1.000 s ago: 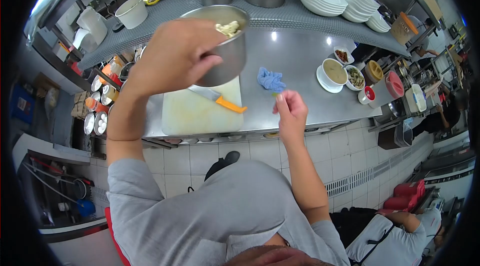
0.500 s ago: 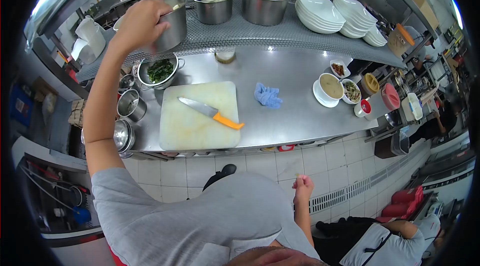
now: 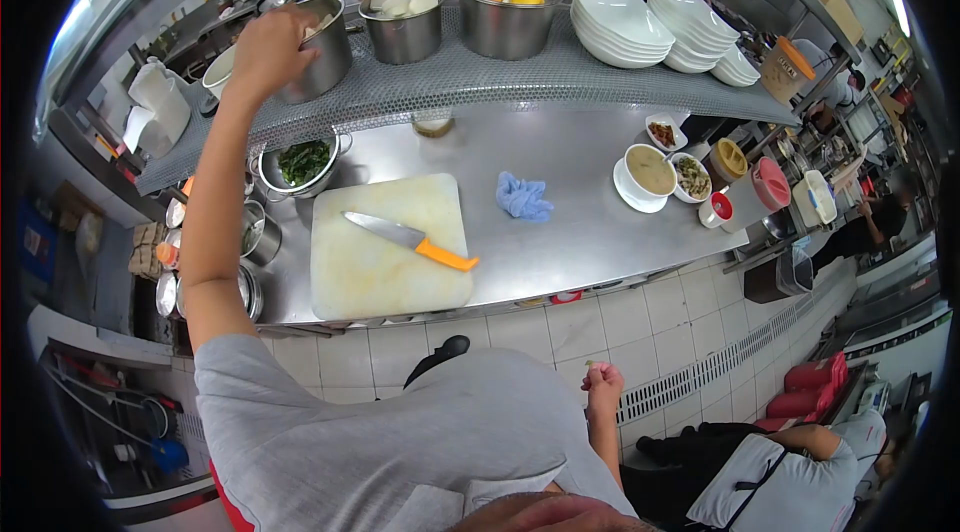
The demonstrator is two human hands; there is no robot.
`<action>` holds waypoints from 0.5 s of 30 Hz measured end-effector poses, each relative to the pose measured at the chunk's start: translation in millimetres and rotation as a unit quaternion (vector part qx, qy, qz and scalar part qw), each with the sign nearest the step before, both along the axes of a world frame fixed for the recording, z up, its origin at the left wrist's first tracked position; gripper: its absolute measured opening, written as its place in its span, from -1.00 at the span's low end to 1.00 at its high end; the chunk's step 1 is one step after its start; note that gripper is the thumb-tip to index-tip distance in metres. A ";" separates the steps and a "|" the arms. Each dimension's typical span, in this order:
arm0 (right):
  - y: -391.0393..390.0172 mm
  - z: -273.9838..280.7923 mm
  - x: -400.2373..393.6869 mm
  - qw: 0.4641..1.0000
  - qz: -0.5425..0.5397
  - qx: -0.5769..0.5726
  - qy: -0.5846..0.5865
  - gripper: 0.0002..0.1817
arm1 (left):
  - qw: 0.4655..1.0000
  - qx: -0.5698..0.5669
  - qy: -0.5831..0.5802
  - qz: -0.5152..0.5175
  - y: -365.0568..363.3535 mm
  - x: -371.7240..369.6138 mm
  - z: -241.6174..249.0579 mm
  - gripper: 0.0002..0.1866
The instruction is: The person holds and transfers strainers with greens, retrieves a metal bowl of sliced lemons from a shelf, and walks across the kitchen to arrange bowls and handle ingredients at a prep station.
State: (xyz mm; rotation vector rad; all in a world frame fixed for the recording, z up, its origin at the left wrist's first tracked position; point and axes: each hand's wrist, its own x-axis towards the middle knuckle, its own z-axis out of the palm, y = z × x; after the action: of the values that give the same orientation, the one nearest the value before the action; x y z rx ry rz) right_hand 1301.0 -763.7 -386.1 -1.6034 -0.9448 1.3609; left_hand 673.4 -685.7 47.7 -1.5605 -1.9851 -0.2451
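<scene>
My left hand reaches up to the shelf, over the rim of a tall metal pot. Its fingertips dip inside, so what they touch is hidden. Low beside my body, my right hand is closed in a pinch, with a small pale-green piece at its fingertips. On the counter, a white cutting board bears a knife with an orange handle, lying apart from both hands. Left of the board stands a colander with dark leafy greens in it.
The shelf also holds a pot of white eggs, a pot with yellow-orange items and stacked white plates. A blue cloth and a soup bowl sit on the counter. Another person is at lower right.
My view has shifted slightly, moving the counter and shelf leftward in the picture. My left hand has gone from beside the pot's rim to inside its mouth. The right hand stays low, still pinching.
</scene>
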 end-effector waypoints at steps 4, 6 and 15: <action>1.4 0.7 -7.3 1.000 0.001 -0.009 0.000 -0.89 | 0.985 0.101 -0.003 -0.137 6.9 20.3 4.8 -0.41; 1.8 1.4 -10.4 1.000 0.001 -0.009 0.001 -0.89 | 0.971 0.118 -0.024 -0.205 14.3 44.8 8.1 -0.37; -3.9 11.1 -17.6 1.000 -0.007 0.009 0.004 -0.86 | 0.935 0.130 0.027 -0.328 137.0 85.8 -2.6 -0.39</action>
State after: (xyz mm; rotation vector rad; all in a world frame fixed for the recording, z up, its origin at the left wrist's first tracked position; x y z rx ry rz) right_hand 1283.4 -767.6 -375.0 -1.5882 -0.9366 1.3438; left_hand 759.1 -548.7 45.1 -1.9689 -1.2620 -0.6890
